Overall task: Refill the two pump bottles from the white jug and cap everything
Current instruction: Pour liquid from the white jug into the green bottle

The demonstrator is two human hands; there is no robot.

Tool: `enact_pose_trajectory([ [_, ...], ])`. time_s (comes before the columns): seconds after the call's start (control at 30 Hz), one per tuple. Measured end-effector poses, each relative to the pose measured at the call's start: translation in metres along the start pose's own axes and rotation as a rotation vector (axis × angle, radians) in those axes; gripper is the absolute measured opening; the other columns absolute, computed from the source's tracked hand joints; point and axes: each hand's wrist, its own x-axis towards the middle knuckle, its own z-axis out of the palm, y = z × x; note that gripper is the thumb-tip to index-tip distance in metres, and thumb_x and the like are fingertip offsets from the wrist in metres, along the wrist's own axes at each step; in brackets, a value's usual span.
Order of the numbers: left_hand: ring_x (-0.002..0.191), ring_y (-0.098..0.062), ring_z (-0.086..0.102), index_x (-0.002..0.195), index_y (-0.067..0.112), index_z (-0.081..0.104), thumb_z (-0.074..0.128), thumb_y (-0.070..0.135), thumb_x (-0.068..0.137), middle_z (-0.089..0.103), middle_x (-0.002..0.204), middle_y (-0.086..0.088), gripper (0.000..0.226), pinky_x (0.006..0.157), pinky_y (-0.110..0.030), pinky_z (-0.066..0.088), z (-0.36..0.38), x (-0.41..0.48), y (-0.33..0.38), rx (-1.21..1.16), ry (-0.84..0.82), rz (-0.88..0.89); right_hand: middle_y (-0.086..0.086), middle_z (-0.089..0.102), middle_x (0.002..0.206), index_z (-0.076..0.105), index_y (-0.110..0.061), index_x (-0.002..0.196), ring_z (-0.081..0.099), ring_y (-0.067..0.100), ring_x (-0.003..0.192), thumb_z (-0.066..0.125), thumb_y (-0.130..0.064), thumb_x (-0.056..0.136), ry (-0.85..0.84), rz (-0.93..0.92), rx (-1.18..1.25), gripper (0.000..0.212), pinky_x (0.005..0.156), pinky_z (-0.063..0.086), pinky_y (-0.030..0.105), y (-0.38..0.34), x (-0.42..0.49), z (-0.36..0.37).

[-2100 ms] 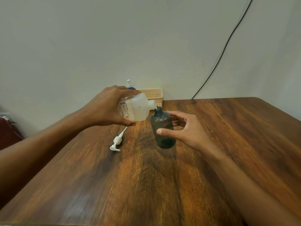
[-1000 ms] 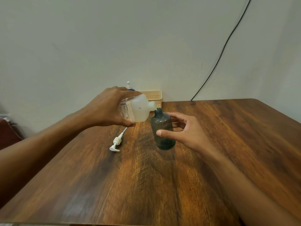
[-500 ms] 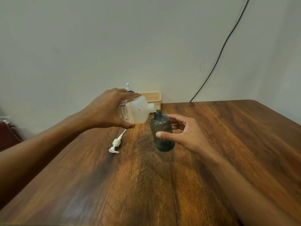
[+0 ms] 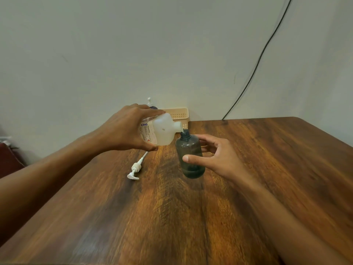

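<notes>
My left hand [image 4: 124, 129] grips the white jug [image 4: 162, 131], tipped on its side with its open spout at the mouth of a dark translucent bottle [image 4: 190, 155]. That bottle has no pump on it and is held just above the table, tilted slightly, by my right hand [image 4: 219, 159], thumb in front and fingers behind. A little liquid shows at its bottom. A white pump head [image 4: 136, 168] with its tube lies on the wooden table [image 4: 267, 159] to the left. A second pump bottle [image 4: 150, 104] stands by the wall, mostly hidden behind my left hand.
A beige perforated basket [image 4: 179, 114] sits against the wall at the table's far edge, right behind the jug. A black cable [image 4: 256, 67] runs down the wall to the table. A dark red object [image 4: 9, 161] lies off the table's left side.
The jug stays tipped at the bottle's mouth, both hands holding as before. The view has shifted slightly, so everything sits a bit lower in the frame.
</notes>
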Motion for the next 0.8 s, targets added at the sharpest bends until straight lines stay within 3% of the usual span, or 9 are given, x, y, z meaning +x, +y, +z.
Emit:
enact_pose_trajectory([
  [0.33,0.115,-0.015,0.056,0.151,0.033,0.049,0.092,0.055,0.065,0.063,0.137,0.006,0.099,0.08,-0.019,0.037,0.0007,-0.0004,-0.002,0.009,-0.003,0.009,-0.01,0.073,0.135,0.068,-0.033,0.141,0.067,0.01,0.125,0.091,-0.061,0.064,0.0,0.005,-0.001,0.085,0.105,0.057,0.041,-0.002,-0.0009,0.0014],
  [0.6,0.113,-0.011,0.053,0.152,0.03,0.049,0.091,0.054,0.067,0.065,0.133,0.005,0.098,0.082,-0.012,0.034,-0.0011,-0.0006,-0.0028,0.007,-0.013,0.005,-0.013,0.073,0.133,0.068,-0.034,0.141,0.067,0.005,0.122,0.09,-0.061,0.065,-0.021,-0.001,0.006,0.084,0.1,0.057,0.032,-0.0025,0.0004,0.0021],
  [0.8,0.116,-0.015,0.055,0.153,0.03,0.047,0.091,0.053,0.067,0.064,0.133,0.005,0.099,0.083,-0.021,0.038,-0.0021,-0.0006,-0.0024,0.01,-0.019,-0.001,-0.017,0.072,0.13,0.068,-0.036,0.14,0.067,0.002,0.119,0.089,-0.062,0.063,-0.021,0.001,0.012,0.083,0.094,0.055,0.025,-0.0022,-0.0007,0.0024],
])
